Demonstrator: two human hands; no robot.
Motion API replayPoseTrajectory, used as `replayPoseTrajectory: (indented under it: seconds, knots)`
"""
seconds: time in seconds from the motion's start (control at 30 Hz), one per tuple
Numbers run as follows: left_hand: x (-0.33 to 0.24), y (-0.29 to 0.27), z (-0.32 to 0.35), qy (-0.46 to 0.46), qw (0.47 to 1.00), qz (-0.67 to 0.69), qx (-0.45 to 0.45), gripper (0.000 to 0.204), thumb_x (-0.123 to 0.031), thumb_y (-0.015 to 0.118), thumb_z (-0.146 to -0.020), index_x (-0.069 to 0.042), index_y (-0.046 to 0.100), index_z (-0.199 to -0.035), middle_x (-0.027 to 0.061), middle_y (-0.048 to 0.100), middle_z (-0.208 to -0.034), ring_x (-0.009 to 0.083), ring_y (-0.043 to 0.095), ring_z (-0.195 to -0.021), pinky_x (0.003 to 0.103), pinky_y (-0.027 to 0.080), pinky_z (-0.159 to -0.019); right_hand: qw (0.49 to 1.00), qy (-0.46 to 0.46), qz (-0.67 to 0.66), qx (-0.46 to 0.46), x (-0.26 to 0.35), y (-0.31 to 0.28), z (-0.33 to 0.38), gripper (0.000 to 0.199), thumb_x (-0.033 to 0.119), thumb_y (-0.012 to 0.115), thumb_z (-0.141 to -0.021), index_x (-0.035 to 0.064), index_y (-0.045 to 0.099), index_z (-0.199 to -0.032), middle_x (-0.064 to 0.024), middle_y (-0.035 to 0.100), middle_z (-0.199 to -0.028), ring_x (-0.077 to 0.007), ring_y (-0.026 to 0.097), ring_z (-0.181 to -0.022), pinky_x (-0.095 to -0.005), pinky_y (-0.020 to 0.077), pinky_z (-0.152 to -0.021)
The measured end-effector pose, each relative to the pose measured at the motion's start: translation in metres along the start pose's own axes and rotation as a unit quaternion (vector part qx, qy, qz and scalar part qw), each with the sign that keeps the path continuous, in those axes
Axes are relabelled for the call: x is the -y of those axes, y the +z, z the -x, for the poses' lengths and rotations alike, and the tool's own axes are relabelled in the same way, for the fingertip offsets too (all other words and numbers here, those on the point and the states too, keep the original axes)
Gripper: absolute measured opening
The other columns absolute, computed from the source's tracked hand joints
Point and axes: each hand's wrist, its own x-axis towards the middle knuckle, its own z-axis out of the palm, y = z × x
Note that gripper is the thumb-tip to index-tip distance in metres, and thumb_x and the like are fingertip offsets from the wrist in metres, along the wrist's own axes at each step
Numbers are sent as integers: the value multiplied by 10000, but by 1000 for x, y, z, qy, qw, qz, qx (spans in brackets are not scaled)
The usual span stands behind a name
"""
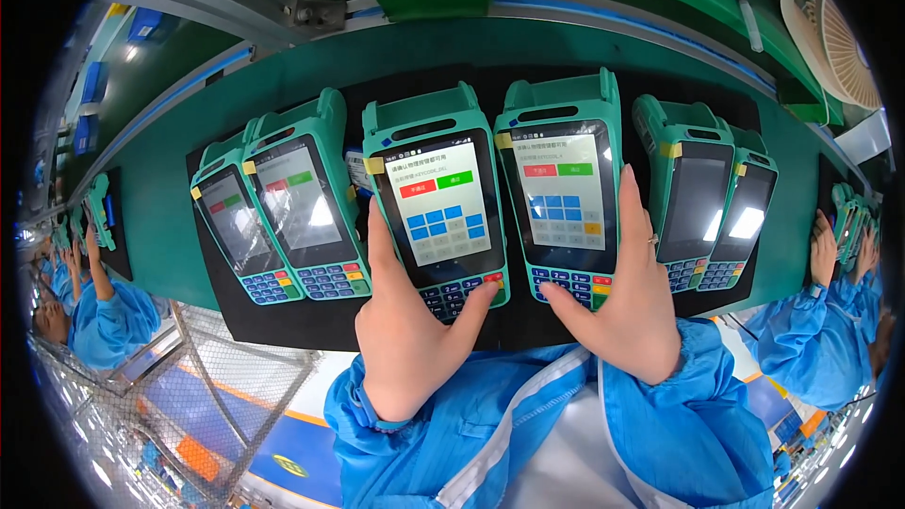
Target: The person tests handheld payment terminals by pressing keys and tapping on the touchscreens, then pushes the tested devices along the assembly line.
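Two teal handheld payment terminals lie side by side in front of me, their screens lit with red and green buttons above a key grid. My left hand [410,335] grips the left terminal [441,203], fingers along its left edge and thumb on the right side of its keypad. Around the right edge of the other terminal [564,193] goes my right hand [627,306], its thumb at the left of that keypad. More grid keys show blue on the right terminal's screen, and one is orange. Both hands partly cover the keypads.
Two more terminals [304,193] lie close together at the left, and another pair [696,193] at the right. All rest on a black mat [269,325] over the green bench [151,198]. A fan [842,42] stands far right. Co-workers in blue [113,325] work at both sides.
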Motion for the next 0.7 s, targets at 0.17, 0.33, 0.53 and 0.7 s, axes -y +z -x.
replayPoseTrajectory:
  seconds: [0.17, 0.33, 0.53, 0.7]
  knots:
    - [11, -18, 3, -31, 988, 103, 114, 903, -49, 666, -763, -10, 65, -1436, 209, 618, -1043, 286, 671, -841, 292, 527, -645, 990, -20, -101, 92, -4, -31, 2, 830, 40, 601, -764, 59, 135, -1450, -238, 426, -1265, -297, 577, -968, -301, 485, -703]
    - [14, -20, 3, -33, 987, 127, 97, 877, -61, 672, -764, -12, 108, -1434, 219, 599, -1100, 272, 665, -874, 289, 527, -661, 986, -5, -145, 87, -7, -31, 2, 741, 24, 544, -790, 73, 187, -1439, -277, 404, -1315, -414, 540, -1086, -370, 494, -819]
    - [4, 2, 7, -1, 999, 53, -3, 895, -114, 713, -739, -9, 146, -1423, 235, 588, -1108, 327, 656, -899, 332, 534, -713, 984, 6, -146, 100, -7, -33, 4, 786, 0, 561, -772, 55, 159, -1445, -253, 422, -1290, -237, 537, -791, -275, 439, -635]
    - [8, -9, 6, -30, 992, 100, 66, 909, -72, 698, -735, -2, 116, -1431, 221, 622, -1032, 302, 674, -823, 319, 536, -655, 990, -41, -113, 79, -10, -29, 7, 830, -25, 584, -746, 37, 147, -1450, -241, 384, -1341, -75, 523, -553, -183, 374, -451]
